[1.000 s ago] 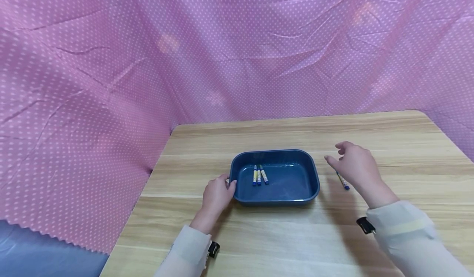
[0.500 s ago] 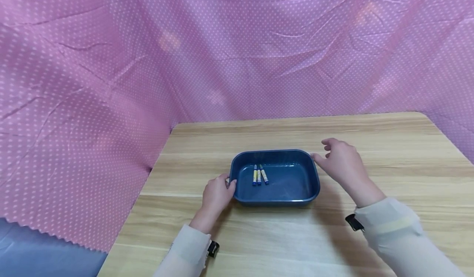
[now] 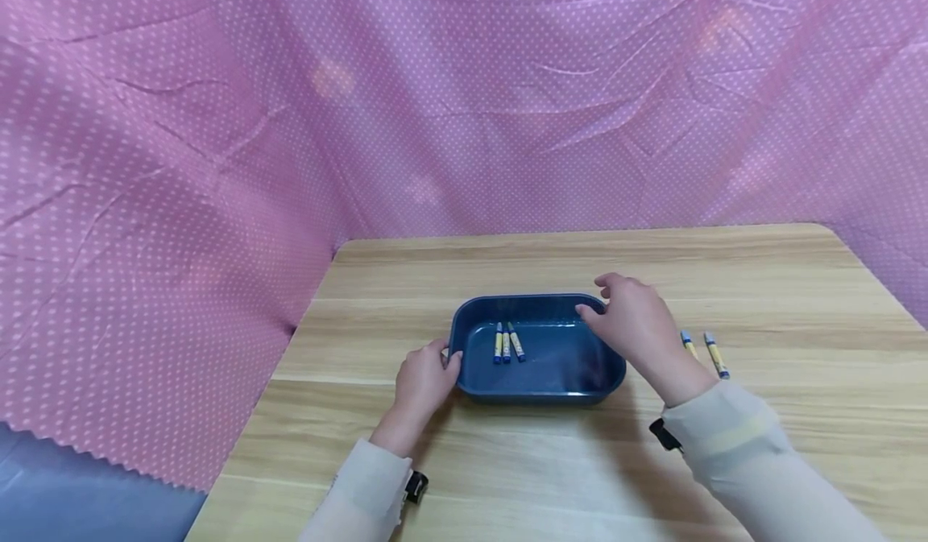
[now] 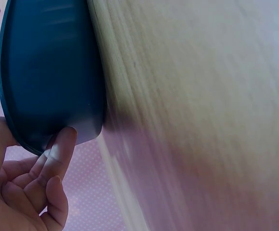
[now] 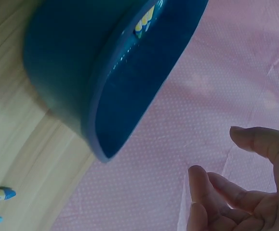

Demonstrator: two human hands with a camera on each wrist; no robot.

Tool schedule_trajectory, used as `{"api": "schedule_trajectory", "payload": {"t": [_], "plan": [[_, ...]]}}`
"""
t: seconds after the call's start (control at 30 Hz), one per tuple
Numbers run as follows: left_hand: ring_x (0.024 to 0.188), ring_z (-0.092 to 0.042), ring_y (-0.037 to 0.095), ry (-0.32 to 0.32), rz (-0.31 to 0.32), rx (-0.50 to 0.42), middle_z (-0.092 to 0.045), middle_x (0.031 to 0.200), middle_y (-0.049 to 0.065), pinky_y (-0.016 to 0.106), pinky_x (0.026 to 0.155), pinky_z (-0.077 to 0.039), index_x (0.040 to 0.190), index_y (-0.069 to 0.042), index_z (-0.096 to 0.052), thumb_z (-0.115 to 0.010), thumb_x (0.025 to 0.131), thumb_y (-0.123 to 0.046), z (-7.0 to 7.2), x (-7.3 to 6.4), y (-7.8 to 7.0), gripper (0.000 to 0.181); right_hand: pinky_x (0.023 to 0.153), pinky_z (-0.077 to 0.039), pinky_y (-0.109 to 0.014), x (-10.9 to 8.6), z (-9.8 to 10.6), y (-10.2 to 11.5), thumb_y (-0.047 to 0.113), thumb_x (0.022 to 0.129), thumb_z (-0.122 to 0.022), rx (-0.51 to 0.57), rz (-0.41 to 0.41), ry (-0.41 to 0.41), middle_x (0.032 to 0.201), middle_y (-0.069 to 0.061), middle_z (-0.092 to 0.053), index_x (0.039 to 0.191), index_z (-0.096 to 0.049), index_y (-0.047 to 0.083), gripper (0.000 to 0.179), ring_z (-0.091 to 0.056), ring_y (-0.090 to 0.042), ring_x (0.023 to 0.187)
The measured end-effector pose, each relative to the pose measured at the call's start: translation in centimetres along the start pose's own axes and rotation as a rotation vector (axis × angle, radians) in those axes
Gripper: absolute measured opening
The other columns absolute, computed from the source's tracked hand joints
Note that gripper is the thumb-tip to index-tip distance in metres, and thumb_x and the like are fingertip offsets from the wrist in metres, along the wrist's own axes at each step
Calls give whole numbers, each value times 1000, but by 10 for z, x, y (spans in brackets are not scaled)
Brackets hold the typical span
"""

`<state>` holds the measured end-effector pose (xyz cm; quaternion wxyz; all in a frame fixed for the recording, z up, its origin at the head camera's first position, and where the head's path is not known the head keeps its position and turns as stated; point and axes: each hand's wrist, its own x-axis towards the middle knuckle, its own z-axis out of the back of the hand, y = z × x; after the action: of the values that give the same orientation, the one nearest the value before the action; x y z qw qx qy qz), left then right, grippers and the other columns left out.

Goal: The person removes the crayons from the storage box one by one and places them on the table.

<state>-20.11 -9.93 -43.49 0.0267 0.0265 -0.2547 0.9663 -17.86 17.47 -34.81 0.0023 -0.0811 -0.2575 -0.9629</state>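
A deep, dark blue rectangular tray (image 3: 540,399) sits on the wooden table. My left hand (image 3: 424,381) grips its left end, the thumb at the rim and the fingers against the outer wall, as the left wrist view also shows. Three short crayons in yellow-and-white wrappers lie side by side in the tray's left half; the middle crayon (image 3: 507,346) is upright to my view. Over the tray's back right corner hovers my right hand (image 3: 636,320), its thumb and fingers apart and nothing between them. In the right wrist view that hand (image 5: 243,192) is beyond the tray's end.
Right of the tray, a blue-tipped crayon (image 3: 716,355) lies on the table (image 3: 507,477). Beside it another crayon (image 3: 688,341) is partly covered by my right wrist. A pink dotted cloth (image 3: 507,123) hangs behind the table and along its left side.
My right hand has moved left from beside the tray to over its right end, uncovering two crayons on the table. The left hand and the tray have stayed in place.
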Motion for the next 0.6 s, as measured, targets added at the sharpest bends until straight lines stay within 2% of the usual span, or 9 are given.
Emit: {"api": "schedule_trajectory", "payload": {"t": [0.37,0.6], "plan": [[49,-47,12,10,16,-1,-50,57,-3,24,46,-38,108,-5,-58,-55,83,-30,1,-1,0,35,66,-45,-41,2,-18,22,36,77,-61,-56,27,35,95,-15,-60,111,-52,2,49,-57,-28,82],[50,-48,12,13,20,-20,-52,59,-3,24,46,-39,107,-6,-59,-54,83,-30,1,-1,0,34,65,-44,-40,3,-32,28,35,75,-62,-70,51,43,91,-12,-61,109,-54,1,48,-58,-26,78]]}}
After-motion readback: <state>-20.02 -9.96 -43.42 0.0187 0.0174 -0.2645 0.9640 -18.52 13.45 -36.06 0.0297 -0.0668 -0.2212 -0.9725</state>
